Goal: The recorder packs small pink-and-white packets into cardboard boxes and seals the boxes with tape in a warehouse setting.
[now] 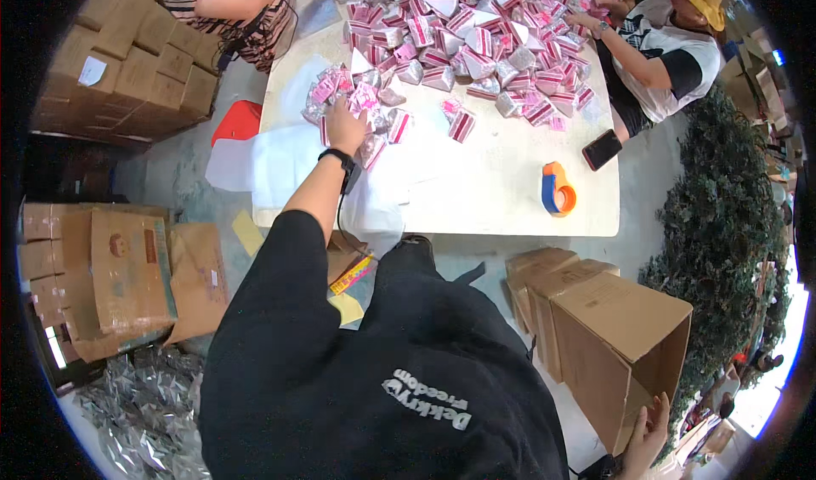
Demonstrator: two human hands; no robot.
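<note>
My left hand [346, 129], with a dark band at its wrist, reaches onto a small cluster of clear packets with pink-and-white striped labels [397, 125] at the left of the table. Its fingers lie apart over the packets; whether one is gripped does not show. Low at the right, my right hand [648, 436] is beside the lower rim of an open cardboard box [595, 331]. Its fingers are spread and hold nothing that I can see. A large heap of similar packets [476, 42] covers the far part of the pale table [476, 199].
An orange-and-blue tape dispenser [557, 191] and a phone [602, 150] lie at the table's right. One person [234, 8] works at far left, others [671, 38] at far right. Cartons [127, 63] are stacked left; silvery bags [144, 412] lie at lower left; dark greenery [714, 199] stands right.
</note>
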